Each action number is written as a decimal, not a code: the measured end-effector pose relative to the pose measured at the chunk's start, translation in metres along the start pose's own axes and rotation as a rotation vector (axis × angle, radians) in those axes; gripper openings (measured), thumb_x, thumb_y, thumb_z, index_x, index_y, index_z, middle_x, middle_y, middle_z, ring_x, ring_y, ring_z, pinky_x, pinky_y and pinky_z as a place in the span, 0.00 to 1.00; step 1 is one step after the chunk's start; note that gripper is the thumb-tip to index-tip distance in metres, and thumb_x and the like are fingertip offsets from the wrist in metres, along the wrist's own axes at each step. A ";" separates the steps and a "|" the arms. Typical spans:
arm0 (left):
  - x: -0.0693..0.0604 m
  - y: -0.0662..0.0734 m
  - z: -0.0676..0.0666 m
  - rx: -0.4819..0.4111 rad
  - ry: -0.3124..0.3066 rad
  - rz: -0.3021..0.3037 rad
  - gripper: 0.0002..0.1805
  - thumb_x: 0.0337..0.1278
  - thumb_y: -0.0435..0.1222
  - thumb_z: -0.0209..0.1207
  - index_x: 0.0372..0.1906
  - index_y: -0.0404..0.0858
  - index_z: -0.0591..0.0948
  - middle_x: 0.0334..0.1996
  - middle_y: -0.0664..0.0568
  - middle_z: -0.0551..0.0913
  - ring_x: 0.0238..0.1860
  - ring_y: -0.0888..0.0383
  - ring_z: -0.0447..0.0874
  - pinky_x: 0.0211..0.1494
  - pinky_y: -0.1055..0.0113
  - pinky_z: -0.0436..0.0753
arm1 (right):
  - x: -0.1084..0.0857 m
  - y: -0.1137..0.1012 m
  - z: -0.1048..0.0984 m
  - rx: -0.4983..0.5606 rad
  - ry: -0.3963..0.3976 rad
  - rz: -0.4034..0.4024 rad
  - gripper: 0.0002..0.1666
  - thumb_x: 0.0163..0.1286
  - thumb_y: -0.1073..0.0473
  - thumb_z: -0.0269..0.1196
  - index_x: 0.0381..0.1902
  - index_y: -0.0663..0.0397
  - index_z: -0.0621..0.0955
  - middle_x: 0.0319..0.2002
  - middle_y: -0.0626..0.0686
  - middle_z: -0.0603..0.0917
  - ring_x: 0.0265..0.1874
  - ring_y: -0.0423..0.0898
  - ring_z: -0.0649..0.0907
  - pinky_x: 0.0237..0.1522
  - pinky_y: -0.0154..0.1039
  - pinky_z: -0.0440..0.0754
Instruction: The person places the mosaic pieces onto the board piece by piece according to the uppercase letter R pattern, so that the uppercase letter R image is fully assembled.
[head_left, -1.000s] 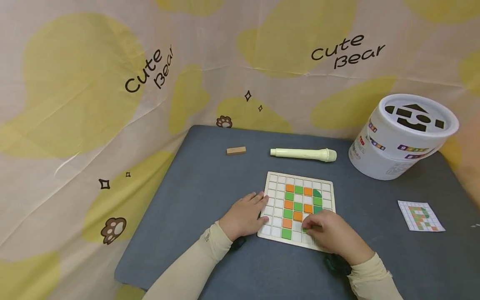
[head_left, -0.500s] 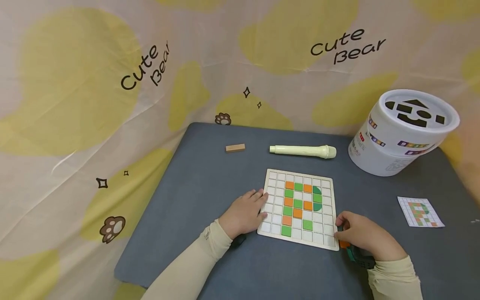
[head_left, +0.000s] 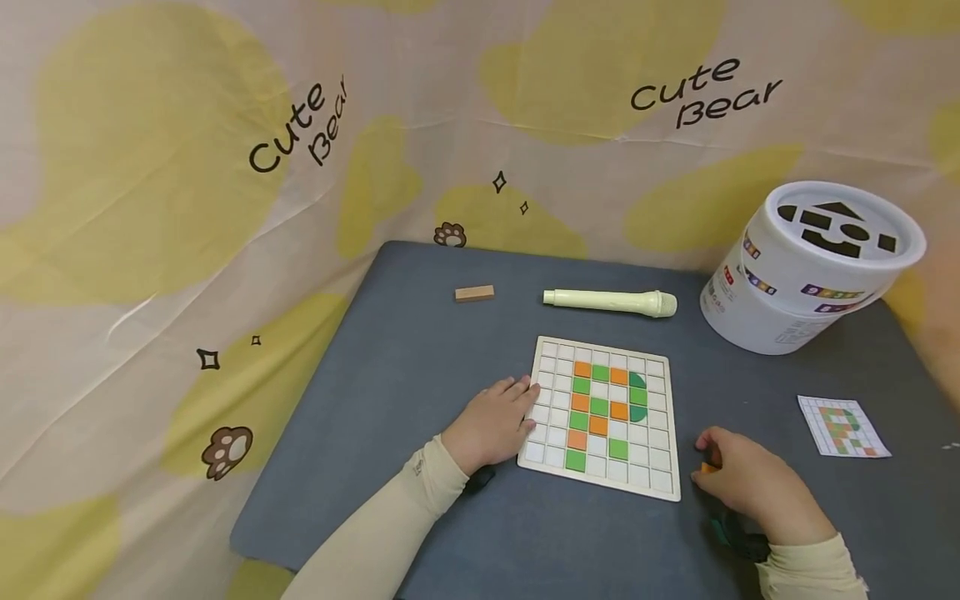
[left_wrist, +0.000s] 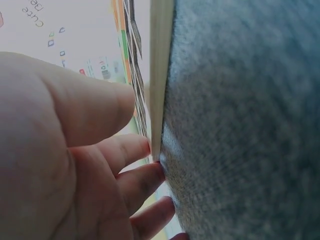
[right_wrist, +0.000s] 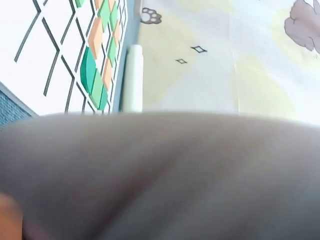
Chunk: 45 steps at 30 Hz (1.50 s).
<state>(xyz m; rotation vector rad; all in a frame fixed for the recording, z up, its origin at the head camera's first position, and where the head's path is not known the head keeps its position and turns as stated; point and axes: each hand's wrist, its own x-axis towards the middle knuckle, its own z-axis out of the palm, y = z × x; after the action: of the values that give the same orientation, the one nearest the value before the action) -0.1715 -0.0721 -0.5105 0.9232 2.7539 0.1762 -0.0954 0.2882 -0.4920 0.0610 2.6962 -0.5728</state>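
Observation:
A square grid board [head_left: 654,475] lies flat on the dark table, with orange, green and dark-green tiles set in its cells. One green tile [head_left: 618,450] sits apart from the others in the lower part. My left hand [head_left: 491,423] rests at the board's left edge, fingers extended; in the left wrist view its fingertips [left_wrist: 142,146] touch the wooden rim. To the right of the board, just above the table, my right hand [head_left: 757,483] has its thumb and index finger around a small orange tile [head_left: 707,468]. Most of that tile is hidden by the fingers.
A printed pattern card [head_left: 844,427] lies at the right. Behind it stands a white bucket [head_left: 780,308] with shaped holes in its lid. A pale toy microphone [head_left: 609,302] and a small wooden block [head_left: 474,293] lie beyond the board. A patterned cloth [head_left: 375,125] hangs behind.
My right hand has left the green tile in the board's lower part and moved right, off the board, to an orange tile. My left hand stays at the board's edge.

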 end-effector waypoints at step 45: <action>0.002 0.001 0.004 0.025 0.030 -0.013 0.33 0.83 0.48 0.54 0.82 0.40 0.68 0.80 0.46 0.67 0.79 0.46 0.65 0.77 0.52 0.70 | 0.002 -0.037 0.033 0.238 -0.005 -0.409 0.20 0.57 0.70 0.80 0.46 0.47 0.89 0.43 0.39 0.88 0.41 0.38 0.85 0.43 0.37 0.86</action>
<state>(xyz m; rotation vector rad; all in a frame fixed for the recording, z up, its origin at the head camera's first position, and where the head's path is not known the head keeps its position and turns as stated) -0.1713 -0.0695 -0.5146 0.9159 2.7948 0.1548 -0.0898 0.2415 -0.5063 -0.4356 2.6315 -1.0094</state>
